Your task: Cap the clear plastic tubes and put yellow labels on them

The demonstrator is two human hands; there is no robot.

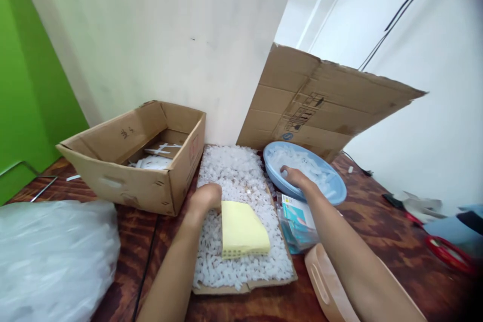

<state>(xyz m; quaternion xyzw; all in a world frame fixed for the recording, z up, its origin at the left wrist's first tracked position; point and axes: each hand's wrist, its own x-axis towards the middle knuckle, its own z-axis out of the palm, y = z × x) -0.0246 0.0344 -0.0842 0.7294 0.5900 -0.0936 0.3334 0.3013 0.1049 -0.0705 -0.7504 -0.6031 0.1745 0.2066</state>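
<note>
Left hand (209, 196) is at the upper-left corner of the yellow block (243, 229), centre frame, above a cardboard sheet (222, 290) covered in small white pieces (234, 163); fingers hidden, can't tell if that grip is clenched on it. Right hand (295, 177), right of centre, is over the near-left side of the blue basin (341, 188) of whitish pieces (302, 161), fingers bent, can't tell if that grip has one. Open carton (139, 188) sits on the tabletop (362, 201), left of the sheet.

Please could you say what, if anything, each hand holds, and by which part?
The left hand appears to hold the yellow piece by its far left corner; whether the right hand, at the blue basin, holds anything is unclear.
</note>
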